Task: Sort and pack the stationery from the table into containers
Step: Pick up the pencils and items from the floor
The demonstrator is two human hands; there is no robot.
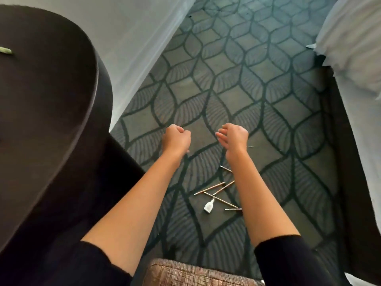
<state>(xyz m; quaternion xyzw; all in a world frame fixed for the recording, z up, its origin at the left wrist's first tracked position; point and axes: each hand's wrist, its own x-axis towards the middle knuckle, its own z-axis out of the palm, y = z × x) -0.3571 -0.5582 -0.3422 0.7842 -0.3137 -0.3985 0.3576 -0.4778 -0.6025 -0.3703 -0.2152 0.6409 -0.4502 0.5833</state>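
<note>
Hovering over the carpet (268,89) with left hand (176,139) clenched on nothing and right hand (233,137) loose and empty, 5 pencils (209,188) and a white bottle (208,207) lie scattered below the right wrist, so I reckon a blind grab could scatter them further.

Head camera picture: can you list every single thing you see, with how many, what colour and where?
pencils: five, tan, scattered on the carpet between the forearms
small bottle: one, white, on the carpet touching the pencils
green thing: one, on the table, cut off at the left edge
table: one, dark brown, round, left
carpet: one, grey-green leaf pattern, middle
bed: one, white, right
seat: one, brown woven, bottom edge
left hand: one, curled, nothing seen in it
right hand: one, fingers relaxed, empty
</note>
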